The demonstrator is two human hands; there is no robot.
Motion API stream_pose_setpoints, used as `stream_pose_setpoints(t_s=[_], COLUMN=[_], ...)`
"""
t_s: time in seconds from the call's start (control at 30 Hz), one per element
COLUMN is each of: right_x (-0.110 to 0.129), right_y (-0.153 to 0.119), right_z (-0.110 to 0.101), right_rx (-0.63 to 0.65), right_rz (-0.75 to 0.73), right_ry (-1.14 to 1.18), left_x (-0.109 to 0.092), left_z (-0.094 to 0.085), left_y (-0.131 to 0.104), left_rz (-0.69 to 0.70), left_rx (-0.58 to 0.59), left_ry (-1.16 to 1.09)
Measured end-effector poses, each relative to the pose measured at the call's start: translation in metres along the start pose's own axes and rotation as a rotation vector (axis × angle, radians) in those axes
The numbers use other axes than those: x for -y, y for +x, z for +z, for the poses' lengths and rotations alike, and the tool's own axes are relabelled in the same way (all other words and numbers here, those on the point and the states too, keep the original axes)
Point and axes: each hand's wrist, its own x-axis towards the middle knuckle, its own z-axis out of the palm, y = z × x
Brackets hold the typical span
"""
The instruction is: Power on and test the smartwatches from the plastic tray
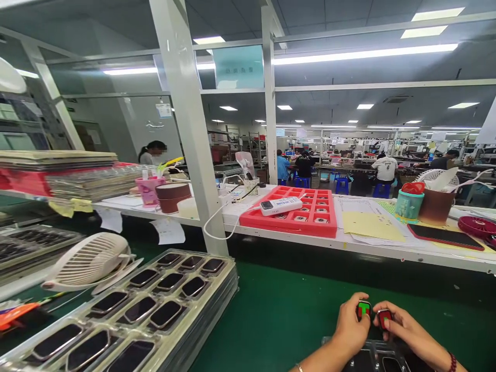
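Head view shows us our two hands at the lower right, over the green desk (279,312). With our left hand (351,323) we pinch a small square device (363,308), whose face is green and red, and the thumb lies on its lower part. With our right hand (405,330) we pinch a second device (384,316), mostly red on its face, between the thumb and the bent fingers. These two devices are near each other, with a narrow gap between them, above a clear tray (375,356) (it is cut by the lower edge, so we see only a part).

On the left side we have a stack of clear trays (220,305); its top one carries dark-faced pieces (168,281) in rows. Just beside it is a white fan (91,261). On the raised shelf (372,252) we see a red tray (289,228) with compartments, a white instrument (281,205) resting upon it, and, farther right, a phone (445,236).
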Motion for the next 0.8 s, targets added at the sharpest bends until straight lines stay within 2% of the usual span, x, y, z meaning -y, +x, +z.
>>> stream_pose_setpoints(t_s=[0.37,0.67,0.8], right_x=[-0.0006,0.0016,0.0012], right_y=[0.0001,0.0001,0.0017], right_z=[-0.0016,-0.0029,-0.0027], right_rx=[0.01,0.05,0.069], right_rz=[0.001,0.022,0.015], right_ry=[0.008,0.039,0.063], left_x=[0.0063,-0.0004,-0.0011], left_z=[0.0018,-0.0013,-0.0005], left_y=[0.0012,0.0008,0.0011], left_rz=[0.033,-0.019,0.009], left_rx=[-0.01,0.013,0.024], left_ry=[-0.085,-0.015,-0.031])
